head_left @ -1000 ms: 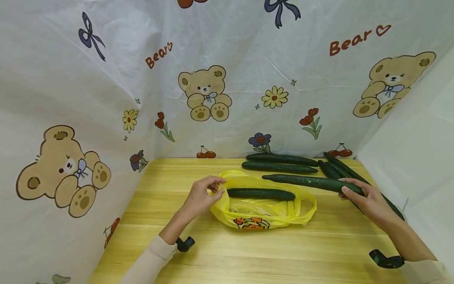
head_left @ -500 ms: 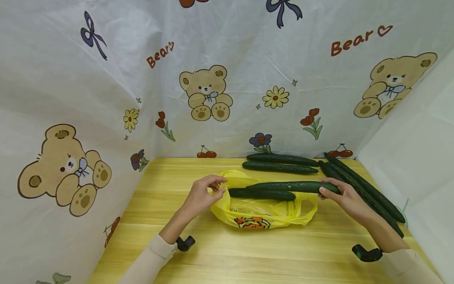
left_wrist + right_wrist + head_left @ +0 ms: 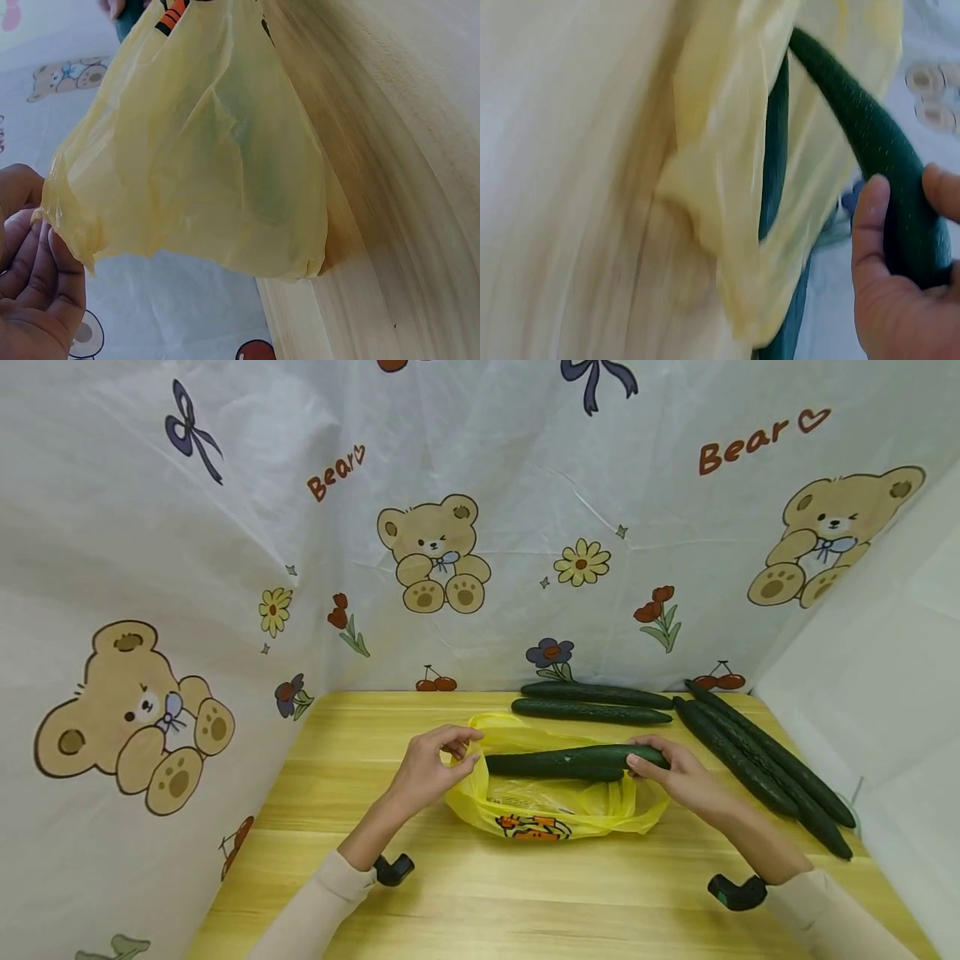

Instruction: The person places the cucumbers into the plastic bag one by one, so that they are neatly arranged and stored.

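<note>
A yellow plastic bag [image 3: 585, 822] lies on the wooden table with its mouth spread wide. My left hand [image 3: 427, 774] pinches the bag's left rim between thumb and fingers; the left wrist view shows the thin film [image 3: 187, 172] stretched from that pinch. My right hand [image 3: 678, 777] grips the right end of a dark green cucumber [image 3: 585, 757]. The cucumber's far end reaches into the bag's mouth, overlapping another cucumber [image 3: 555, 772] that lies inside. In the right wrist view the held cucumber [image 3: 862, 120] slants into the opening, and the other one [image 3: 776, 150] shows behind the film.
Two cucumbers [image 3: 592, 711] lie side by side behind the bag near the back wall. Several more [image 3: 757, 747] lie slanted at the table's right side. A white cloth printed with bears [image 3: 435, 556] hangs at the back and left. A white panel [image 3: 885, 693] stands at right.
My right hand has carried the cucumber leftward from the right-hand pile, over and into the bag's mouth. The left hand has kept its pinch on the rim.
</note>
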A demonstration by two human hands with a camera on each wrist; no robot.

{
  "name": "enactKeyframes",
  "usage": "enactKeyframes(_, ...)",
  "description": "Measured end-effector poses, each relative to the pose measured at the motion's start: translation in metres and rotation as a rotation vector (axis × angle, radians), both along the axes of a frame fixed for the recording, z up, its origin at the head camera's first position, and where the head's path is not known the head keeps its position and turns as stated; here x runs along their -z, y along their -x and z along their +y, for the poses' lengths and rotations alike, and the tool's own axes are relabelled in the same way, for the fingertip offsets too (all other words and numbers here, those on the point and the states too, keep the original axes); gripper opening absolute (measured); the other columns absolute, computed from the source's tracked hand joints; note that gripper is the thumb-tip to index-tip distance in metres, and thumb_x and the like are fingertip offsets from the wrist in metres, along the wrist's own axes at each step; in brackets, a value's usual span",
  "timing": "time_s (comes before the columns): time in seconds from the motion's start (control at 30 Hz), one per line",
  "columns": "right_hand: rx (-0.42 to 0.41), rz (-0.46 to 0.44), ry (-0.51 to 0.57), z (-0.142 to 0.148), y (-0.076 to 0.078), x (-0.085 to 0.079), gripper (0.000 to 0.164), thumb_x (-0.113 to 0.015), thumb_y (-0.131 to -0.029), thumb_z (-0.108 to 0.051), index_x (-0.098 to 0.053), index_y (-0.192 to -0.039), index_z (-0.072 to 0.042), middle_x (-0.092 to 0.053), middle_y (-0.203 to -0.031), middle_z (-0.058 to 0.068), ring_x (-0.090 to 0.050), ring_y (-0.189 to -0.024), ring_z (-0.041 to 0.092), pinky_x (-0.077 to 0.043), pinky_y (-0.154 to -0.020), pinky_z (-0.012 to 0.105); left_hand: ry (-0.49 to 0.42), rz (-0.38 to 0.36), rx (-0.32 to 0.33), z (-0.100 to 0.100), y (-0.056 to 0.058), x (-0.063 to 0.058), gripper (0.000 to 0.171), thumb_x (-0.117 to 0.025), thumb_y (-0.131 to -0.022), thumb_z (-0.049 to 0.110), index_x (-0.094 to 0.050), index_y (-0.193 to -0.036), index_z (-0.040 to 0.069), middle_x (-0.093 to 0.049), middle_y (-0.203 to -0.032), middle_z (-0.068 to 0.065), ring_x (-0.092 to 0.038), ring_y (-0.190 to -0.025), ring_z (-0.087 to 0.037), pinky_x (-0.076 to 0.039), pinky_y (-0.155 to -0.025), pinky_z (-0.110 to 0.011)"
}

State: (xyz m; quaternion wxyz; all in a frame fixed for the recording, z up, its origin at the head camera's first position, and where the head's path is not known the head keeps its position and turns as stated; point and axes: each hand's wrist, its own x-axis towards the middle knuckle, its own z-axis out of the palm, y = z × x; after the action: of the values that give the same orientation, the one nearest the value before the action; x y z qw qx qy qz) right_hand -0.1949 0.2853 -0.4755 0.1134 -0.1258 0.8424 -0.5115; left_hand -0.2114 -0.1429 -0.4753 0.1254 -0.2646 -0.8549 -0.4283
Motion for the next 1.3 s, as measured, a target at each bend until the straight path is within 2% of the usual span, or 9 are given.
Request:
enactKeyframes(0.2, -0.052, -0.034, 0.031, -0.028, 0.000, -0.001, 0.049, -0.057, -0.114, -0.030, -0.050, -0.148, 0.004, -0.066, -0.126, 0.024, -0.069, -0.107, 0.026, -0.061, -0.095, 0.033, -0.006, 0.001, 0.009, 0.000, 0.001, 0.000, 0.029, -0.082, -0.096, 0.013, -0.079, -0.124, 0.011, -0.078, -0.101, 0.004, -0.070, -0.084, -0.006, -0.064, -0.078, -0.037)
enactKeyframes(0.33, -0.074, -0.048, 0.053, -0.040, 0.003, 0.003, 0.048, -0.057, -0.114, -0.029, -0.051, -0.146, 0.005, -0.065, -0.125, 0.025, -0.068, -0.103, 0.020, -0.061, -0.093, 0.032, -0.015, -0.006, 0.016, 0.001, -0.001, -0.001, 0.029, -0.082, -0.096, 0.013, -0.079, -0.125, 0.012, -0.078, -0.101, 0.004, -0.071, -0.084, -0.006, -0.064, -0.077, -0.038)
enactKeyframes(0.5, -0.085, -0.054, 0.061, -0.051, 0.005, 0.009, 0.049, -0.057, -0.113, -0.028, -0.051, -0.147, 0.007, -0.065, -0.124, 0.028, -0.068, -0.100, 0.014, -0.059, -0.091, 0.025, -0.020, -0.005, 0.012, 0.001, -0.003, 0.000, 0.029, -0.082, -0.096, 0.013, -0.079, -0.124, 0.012, -0.077, -0.102, 0.005, -0.070, -0.084, -0.005, -0.063, -0.076, -0.035)
enactKeyframes(0.63, -0.096, -0.039, 0.054, -0.056, 0.006, 0.011, 0.048, -0.058, -0.113, -0.026, -0.051, -0.147, 0.006, -0.067, -0.124, 0.027, -0.071, -0.103, 0.019, -0.059, -0.094, 0.026, -0.025, 0.004, 0.008, 0.001, -0.003, -0.001, 0.029, -0.083, -0.095, 0.013, -0.079, -0.124, 0.012, -0.077, -0.100, 0.006, -0.069, -0.084, -0.005, -0.062, -0.075, -0.035)
enactKeyframes(0.8, -0.082, -0.019, 0.027, -0.061, 0.011, 0.017, 0.045, -0.063, -0.110, -0.025, -0.055, -0.146, 0.003, -0.063, -0.135, 0.027, -0.069, -0.108, 0.029, -0.061, -0.092, 0.032, -0.031, 0.007, 0.008, 0.000, -0.002, -0.002, 0.028, -0.083, -0.095, 0.013, -0.079, -0.123, 0.014, -0.077, -0.100, 0.004, -0.070, -0.084, -0.005, -0.064, -0.076, -0.039)
enactKeyframes(0.93, -0.022, 0.080, -0.105, -0.062, 0.012, 0.022, 0.038, -0.069, -0.107, -0.021, -0.062, -0.141, -0.004, -0.065, -0.139, 0.023, -0.067, -0.108, 0.029, -0.059, -0.090, 0.037, -0.031, 0.003, 0.006, 0.001, -0.002, -0.002, 0.028, -0.082, -0.096, 0.013, -0.079, -0.123, 0.014, -0.078, -0.101, 0.004, -0.070, -0.083, -0.005, -0.064, -0.076, -0.040)
enactKeyframes(1.1, 0.024, 0.267, -0.297, -0.065, 0.009, 0.029, 0.032, -0.077, -0.100, -0.015, -0.070, -0.131, -0.007, -0.074, -0.129, 0.016, -0.071, -0.116, 0.036, -0.058, -0.101, 0.056, -0.038, 0.001, 0.008, 0.000, -0.002, -0.001, 0.029, -0.083, -0.095, 0.012, -0.079, -0.124, 0.012, -0.078, -0.100, 0.003, -0.070, -0.084, -0.006, -0.064, -0.076, -0.036)
enactKeyframes(1.17, 0.030, 0.338, -0.340, -0.066, 0.008, 0.031, 0.031, -0.078, -0.099, -0.012, -0.071, -0.128, -0.005, -0.076, -0.125, 0.016, -0.071, -0.116, 0.039, -0.057, -0.101, 0.060, -0.040, -0.003, 0.006, 0.000, -0.002, -0.001, 0.029, -0.083, -0.095, 0.012, -0.079, -0.124, 0.012, -0.078, -0.100, 0.003, -0.070, -0.084, -0.005, -0.063, -0.076, -0.036)
enactKeyframes(1.3, 0.049, 0.432, -0.368, -0.065, 0.006, 0.030, 0.028, -0.080, -0.096, -0.007, -0.073, -0.123, -0.002, -0.076, -0.119, 0.015, -0.071, -0.111, 0.039, -0.059, -0.097, 0.060, -0.038, -0.012, 0.000, 0.000, -0.002, 0.000, 0.030, -0.082, -0.096, 0.012, -0.078, -0.125, 0.011, -0.078, -0.100, 0.003, -0.070, -0.085, -0.005, -0.063, -0.076, -0.037)
